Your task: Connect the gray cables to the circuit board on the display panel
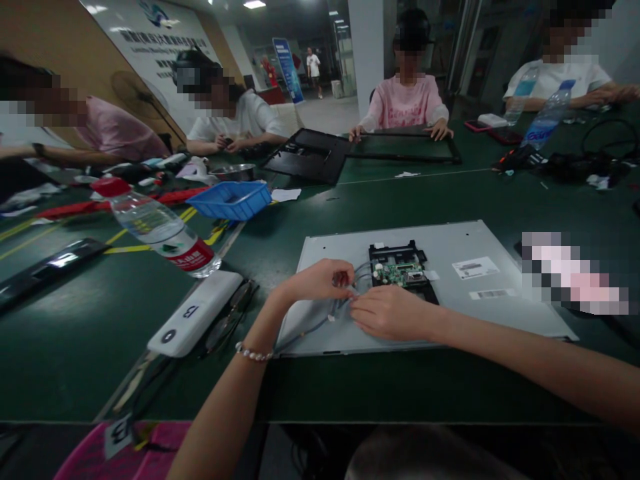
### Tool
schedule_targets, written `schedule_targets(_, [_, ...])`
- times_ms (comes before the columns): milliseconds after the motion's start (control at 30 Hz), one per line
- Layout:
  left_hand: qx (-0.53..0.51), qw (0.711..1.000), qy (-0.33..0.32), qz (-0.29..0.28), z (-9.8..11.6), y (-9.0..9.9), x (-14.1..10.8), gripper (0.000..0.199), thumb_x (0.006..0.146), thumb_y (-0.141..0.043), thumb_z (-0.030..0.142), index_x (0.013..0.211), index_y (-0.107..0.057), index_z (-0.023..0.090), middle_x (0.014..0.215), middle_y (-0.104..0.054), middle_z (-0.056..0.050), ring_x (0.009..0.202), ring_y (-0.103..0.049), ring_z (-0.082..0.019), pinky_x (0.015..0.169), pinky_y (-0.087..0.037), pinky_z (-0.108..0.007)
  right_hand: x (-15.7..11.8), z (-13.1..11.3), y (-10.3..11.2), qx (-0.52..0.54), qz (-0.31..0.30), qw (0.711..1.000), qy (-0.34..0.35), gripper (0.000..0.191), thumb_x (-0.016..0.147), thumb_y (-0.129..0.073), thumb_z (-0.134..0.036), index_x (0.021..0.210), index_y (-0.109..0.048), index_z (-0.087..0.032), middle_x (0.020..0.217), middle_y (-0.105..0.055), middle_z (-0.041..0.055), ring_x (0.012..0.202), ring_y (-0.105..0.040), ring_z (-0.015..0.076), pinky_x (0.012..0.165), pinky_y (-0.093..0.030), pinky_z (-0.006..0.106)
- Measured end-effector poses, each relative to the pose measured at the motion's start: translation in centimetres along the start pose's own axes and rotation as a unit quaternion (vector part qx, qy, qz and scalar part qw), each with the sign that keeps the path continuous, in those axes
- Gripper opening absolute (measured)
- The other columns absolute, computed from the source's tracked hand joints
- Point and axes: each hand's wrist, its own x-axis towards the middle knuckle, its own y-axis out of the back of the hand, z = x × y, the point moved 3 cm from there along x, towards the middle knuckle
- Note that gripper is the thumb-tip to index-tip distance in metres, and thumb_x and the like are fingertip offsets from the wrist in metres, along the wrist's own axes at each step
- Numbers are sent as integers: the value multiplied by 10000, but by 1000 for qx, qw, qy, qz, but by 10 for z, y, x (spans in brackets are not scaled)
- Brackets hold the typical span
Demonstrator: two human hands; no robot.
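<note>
A silvery display panel (345, 245) lies flat on the green table, back side up. Near its middle sits a green circuit board (395, 272) in a black bracket (397, 251). Thin grey cables (313, 329) run from the board's left side, past my fingers, to the panel's lower left edge. My left hand (325, 280) is curled with thumb and finger pinched at the cables. Beside it, my right hand (387, 312) is closed, its fingertips meeting the left ones at the cables. A small pale bit shows between the fingertips; its kind is unclear.
Left of the panel are a white power bank (200, 313), glasses (233, 317), a tilted red-capped water bottle (165, 233) and a blue basket (233, 200). At right lies a blurred-out object (575, 273). Across the table, a person in pink holds a black frame (405, 159).
</note>
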Motion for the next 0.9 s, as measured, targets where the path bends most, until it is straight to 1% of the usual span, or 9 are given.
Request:
schedule_targets(100, [9,1000,14,-2,-3,2,-2,165,730,-626,312,757,-599,151,690,-568,3,623,-495,-106,584,-372,-216,-1,-2,-2,-11,-6,1000,0,215,925,-414,-126,993,-614,-84,1030,-676,144,969,-626,201,810,-491,346])
schedule_targets(233, [12,1000,22,-7,-7,4,-3,175,744,-620,326,751,-619,151,665,-575,1,601,-501,-103,568,-366,-212,0,-3,0,-11,-12,1000,-2,216,927,-405,-111,1011,-601,-77,1078,-658,162,1013,-611,207,834,-487,347])
schedule_targets(333, [6,1000,30,0,-13,7,-5,171,764,-597,310,759,-637,144,642,-574,3,586,-500,-97,568,-365,-209,0,-4,1,-14,-15,1000,-4,221,927,-396,-103,1012,-598,-71,1083,-654,160,1010,-610,212,841,-485,348])
schedule_targets(500, [-2,998,63,-3,-24,11,-10,191,779,-578,312,777,-659,140,643,-586,4,585,-504,-98,551,-368,-199,1,-3,-1,-14,-21,1000,-9,204,924,-399,-95,996,-590,-80,1043,-660,163,983,-612,204,792,-493,343])
schedule_targets(700, [-7,997,71,-16,-18,13,-10,193,786,-567,301,785,-665,135,646,-599,3,586,-514,-96,562,-381,-194,-1,-5,0,-39,-36,998,-20,176,927,-406,-104,916,-581,-102,963,-655,128,879,-615,192,756,-480,339])
schedule_targets(900, [0,998,68,-20,-16,14,-10,204,784,-560,309,791,-666,135,654,-601,1,593,-517,-103,558,-374,-196,-4,-11,6,-64,-63,994,-54,166,912,-410,-88,906,-575,-106,919,-642,117,836,-605,204,736,-476,345])
